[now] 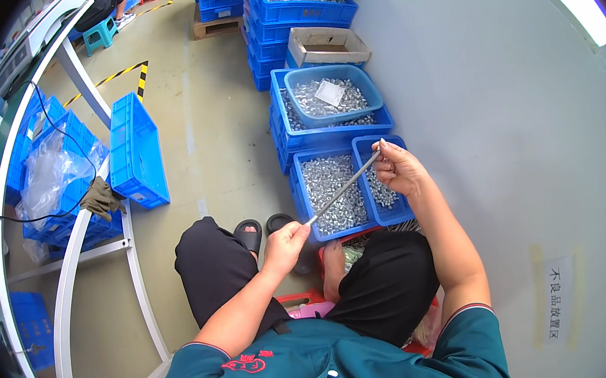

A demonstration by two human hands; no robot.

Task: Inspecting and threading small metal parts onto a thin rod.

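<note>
A thin grey metal rod [344,189] slants between my two hands, over bins of small metal parts. My left hand [286,248] pinches its lower, nearer end. Farther out and to the right, the fingers of my right hand [400,170] close on the upper end. Any small part at that tip is too hidden to make out. Beneath the rod is a blue bin [299,198] filled with small silvery metal pieces [328,179]. A narrower blue bin [400,213] with similar pieces stands beside it, partly covered by my right hand.
Behind the bins, a light-blue basin [378,100] of metal parts rests on a blue crate [278,92]. Stacked crates [268,34] stand farther back along the grey wall [502,116]. To my left are a white-framed table [65,317], an upright blue crate [139,158] and bagged crates.
</note>
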